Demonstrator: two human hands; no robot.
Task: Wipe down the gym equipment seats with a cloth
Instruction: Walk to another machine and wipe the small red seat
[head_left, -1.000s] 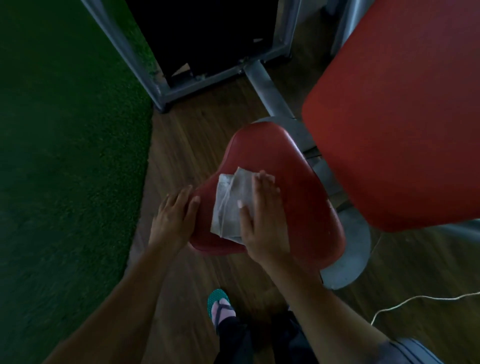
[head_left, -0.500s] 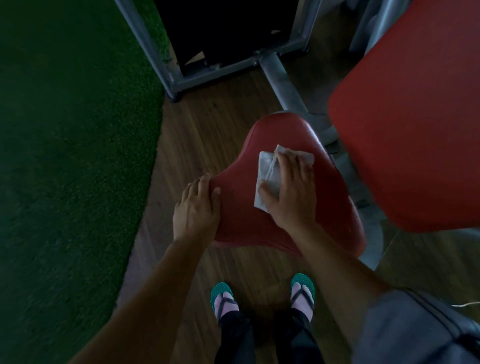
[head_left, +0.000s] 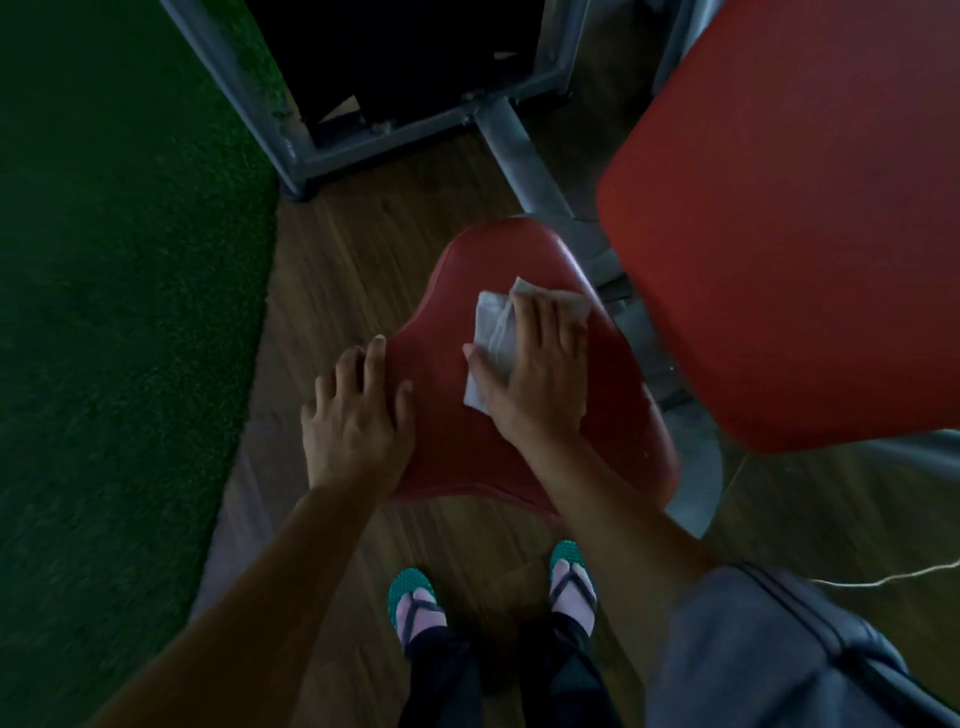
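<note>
Seat (head_left: 524, 415), red, low centre, w/ cloth (head_left: 493, 338) on top. R hand (head_left: 535, 374) flat, fingers straight, pressing cloth. L hand (head_left: 358, 415) on seat's left edge, fingers spread, relaxed, gripping nothing.

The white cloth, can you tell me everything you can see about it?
The cloth is white and thin. It looks like soft fabric or a wipe, and it is folded over with creases. It lies flat on the far half of the red padded seat. The right hand presses down on it with straight fingers and covers its right side, so only its left part and a top corner show.
</note>
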